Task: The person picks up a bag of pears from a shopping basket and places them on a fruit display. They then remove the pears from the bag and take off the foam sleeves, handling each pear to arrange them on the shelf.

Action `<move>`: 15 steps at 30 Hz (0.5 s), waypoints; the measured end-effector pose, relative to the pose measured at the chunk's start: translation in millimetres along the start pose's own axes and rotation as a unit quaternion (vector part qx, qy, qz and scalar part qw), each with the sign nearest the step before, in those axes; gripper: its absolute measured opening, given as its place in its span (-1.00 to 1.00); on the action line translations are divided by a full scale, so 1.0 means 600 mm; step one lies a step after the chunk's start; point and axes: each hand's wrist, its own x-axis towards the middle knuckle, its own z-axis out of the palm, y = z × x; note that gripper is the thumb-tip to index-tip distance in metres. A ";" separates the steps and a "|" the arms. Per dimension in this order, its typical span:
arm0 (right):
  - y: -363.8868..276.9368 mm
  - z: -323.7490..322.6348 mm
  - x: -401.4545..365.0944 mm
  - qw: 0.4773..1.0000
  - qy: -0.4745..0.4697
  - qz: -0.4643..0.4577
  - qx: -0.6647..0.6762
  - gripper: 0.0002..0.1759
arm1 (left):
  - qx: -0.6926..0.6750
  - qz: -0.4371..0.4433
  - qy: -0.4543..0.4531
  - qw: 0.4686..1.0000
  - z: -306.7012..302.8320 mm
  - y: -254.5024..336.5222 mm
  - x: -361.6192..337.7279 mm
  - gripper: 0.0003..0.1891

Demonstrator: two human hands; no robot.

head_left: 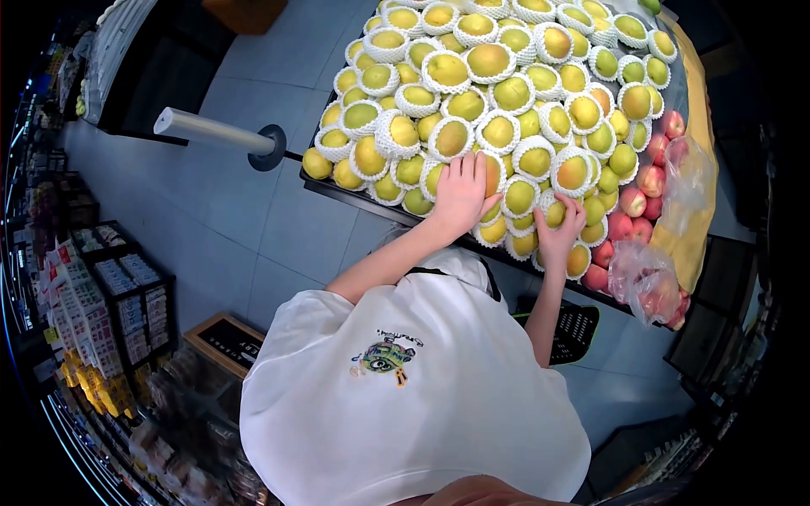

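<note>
My left hand (461,196) lies over the front of the fruit pile, its fingers close together and bent over a yellow-orange mango (492,175) in a white foam net. The thumb rests at the lower right of that fruit. To the right, my right hand (560,231) has thumb and fingers around a greenish-yellow mango (554,214), also in a foam net. Both mangoes sit among the others. Netted mangoes (521,196) fill the gap between my hands, and the palms hide part of the front row.
Red apples (650,180) lie to the right of the mangoes, with clear plastic bags (645,278) over some. The dark stand edge (363,201) runs in front of me. A white post (207,131) stands at left; stocked shelves (126,295) line the far left.
</note>
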 end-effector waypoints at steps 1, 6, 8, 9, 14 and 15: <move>-0.003 0.000 0.001 1.000 -0.001 0.000 -0.002 -0.40 | -0.030 0.004 -0.029 0.999 -0.010 -0.008 -0.003 -0.07; -0.010 -0.010 0.008 0.997 -0.053 0.002 -0.054 -0.36 | -0.114 0.011 -0.051 0.992 -0.113 -0.104 -0.017 -0.04; -0.007 -0.006 0.005 0.997 -0.052 0.000 -0.056 -0.36 | -0.066 -0.058 0.004 0.996 -0.138 -0.167 -0.010 0.03; -0.007 -0.003 0.006 0.997 -0.047 0.002 -0.058 -0.36 | -0.068 -0.057 0.001 0.996 -0.139 -0.189 -0.003 0.03; -0.011 0.007 0.004 0.997 -0.039 0.018 -0.060 -0.39 | -0.038 -0.059 -0.014 0.997 -0.113 -0.258 0.034 0.14; -0.013 0.007 0.003 0.998 -0.038 0.023 -0.046 -0.39 | -0.041 -0.056 -0.038 0.997 -0.118 -0.262 0.044 0.11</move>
